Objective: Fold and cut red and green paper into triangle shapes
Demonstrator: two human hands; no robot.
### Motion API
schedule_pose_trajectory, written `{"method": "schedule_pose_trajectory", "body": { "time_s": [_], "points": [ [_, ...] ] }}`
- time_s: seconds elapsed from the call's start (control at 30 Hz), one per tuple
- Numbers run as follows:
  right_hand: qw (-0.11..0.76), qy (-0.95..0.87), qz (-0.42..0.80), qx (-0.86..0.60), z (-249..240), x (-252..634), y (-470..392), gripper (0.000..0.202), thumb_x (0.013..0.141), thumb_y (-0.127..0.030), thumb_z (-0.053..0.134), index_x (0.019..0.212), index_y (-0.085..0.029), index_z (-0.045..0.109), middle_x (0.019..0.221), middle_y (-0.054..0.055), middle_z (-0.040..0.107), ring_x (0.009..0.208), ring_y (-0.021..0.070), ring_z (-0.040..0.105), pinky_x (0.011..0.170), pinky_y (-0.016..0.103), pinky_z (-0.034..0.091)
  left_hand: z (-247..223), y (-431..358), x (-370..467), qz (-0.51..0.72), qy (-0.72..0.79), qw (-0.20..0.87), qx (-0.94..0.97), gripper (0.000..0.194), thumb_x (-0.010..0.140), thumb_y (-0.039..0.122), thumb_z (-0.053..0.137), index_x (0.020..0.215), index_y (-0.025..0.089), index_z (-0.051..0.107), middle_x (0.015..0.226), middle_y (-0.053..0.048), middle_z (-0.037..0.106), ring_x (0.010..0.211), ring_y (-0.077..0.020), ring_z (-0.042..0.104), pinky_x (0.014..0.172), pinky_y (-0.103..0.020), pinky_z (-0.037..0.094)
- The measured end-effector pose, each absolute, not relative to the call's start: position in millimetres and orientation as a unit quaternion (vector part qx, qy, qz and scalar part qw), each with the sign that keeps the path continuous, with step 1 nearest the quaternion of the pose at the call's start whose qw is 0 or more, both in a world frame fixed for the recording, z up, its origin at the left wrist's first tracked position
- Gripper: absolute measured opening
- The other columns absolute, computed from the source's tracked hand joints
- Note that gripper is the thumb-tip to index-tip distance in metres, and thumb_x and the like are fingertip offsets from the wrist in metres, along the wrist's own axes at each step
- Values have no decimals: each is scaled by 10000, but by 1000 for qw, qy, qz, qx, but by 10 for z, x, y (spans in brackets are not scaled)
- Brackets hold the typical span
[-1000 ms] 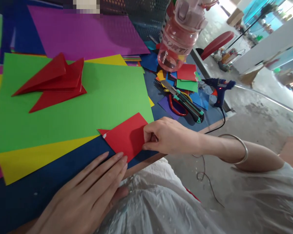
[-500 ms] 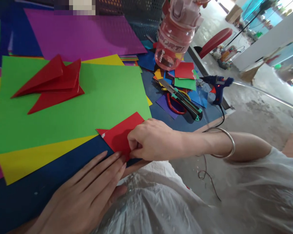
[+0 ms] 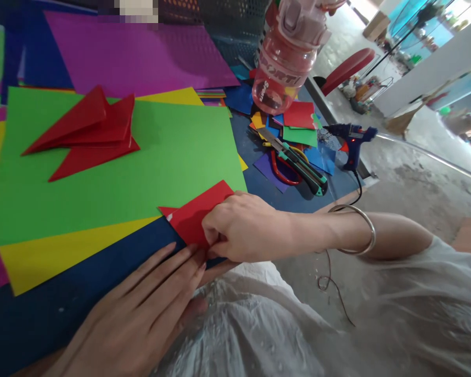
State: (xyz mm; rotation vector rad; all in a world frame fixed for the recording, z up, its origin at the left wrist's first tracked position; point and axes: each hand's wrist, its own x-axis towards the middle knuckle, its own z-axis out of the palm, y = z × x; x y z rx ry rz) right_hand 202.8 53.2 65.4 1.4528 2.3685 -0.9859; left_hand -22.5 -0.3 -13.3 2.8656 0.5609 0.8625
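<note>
A folded piece of red paper lies at the table's near edge, partly over a green sheet. My right hand is curled on the paper's right part, fingers closed against it; the fingertips are partly hidden. Flat on the table, my left hand has its fingers stretched out, their tips touching the paper's lower corner. Farther left on the green sheet rest folded red paper shapes with pointed ends.
A pink water bottle stands at the back right. Nearby are a utility knife with its blade out, red-handled scissors, paper scraps and a corded glue gun. A purple sheet lies behind.
The view has shifted slightly. My right hand has slid a little along the red paper toward the left; my left hand stays flat in place.
</note>
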Motion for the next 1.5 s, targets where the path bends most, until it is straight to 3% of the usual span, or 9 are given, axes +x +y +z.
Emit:
{"method": "schedule_pose_trajectory", "body": {
  "time_s": [0.23,0.33,0.53,0.7,0.9,1.2,1.5],
  "points": [
    [92,762,-331,548,711,2282,560,114,889,-231,850,831,-199,757,816,-28,737,755,126,602,687,279,331,-170,-10,-237,293,196,62,934,279,1101,188,501,1181,61,737,1291,-134,789,1290,-243,709,1333,-391,338],
    [93,765,-320,551,714,2263,561,92,892,-245,845,855,-203,772,830,-21,752,781,139,629,697,285,344,-147,55,-248,281,158,38,946,260,1085,199,543,1156,48,742,1239,-144,804,1236,-246,736,1351,-388,300],
    [96,813,-315,480,658,2010,560,40,916,-211,766,935,-211,801,925,13,797,872,185,676,730,317,356,-134,98,-264,283,161,38,945,240,1077,172,537,1081,89,763,1134,-116,827,1132,-233,769,1328,-391,342],
    [87,806,-326,486,651,2083,558,19,915,-226,788,907,-211,797,910,-1,787,846,169,656,721,312,343,-162,72,-279,269,156,54,949,211,1062,166,574,1143,73,745,1212,-130,815,1204,-247,746,1348,-395,309],
    [83,750,-331,566,720,2390,560,148,894,-224,876,821,-184,754,754,-42,703,718,111,602,692,277,324,-171,-34,-205,316,219,79,920,243,1089,179,548,1210,79,734,1304,-113,792,1285,-228,713,1332,-373,356],
    [90,806,-317,492,663,2070,546,9,898,-227,795,903,-220,795,888,2,781,854,176,674,737,305,362,-269,-66,-229,318,233,85,915,281,1067,94,497,1170,153,751,1230,-55,821,1258,-206,731,1315,-384,392],
    [82,762,-321,557,696,2372,608,123,896,-285,865,846,-208,784,799,-27,747,764,132,632,686,283,345,-234,-21,-225,313,221,99,918,244,1064,111,540,1202,137,740,1294,-75,803,1309,-204,707,1323,-370,380]
  ]
}}
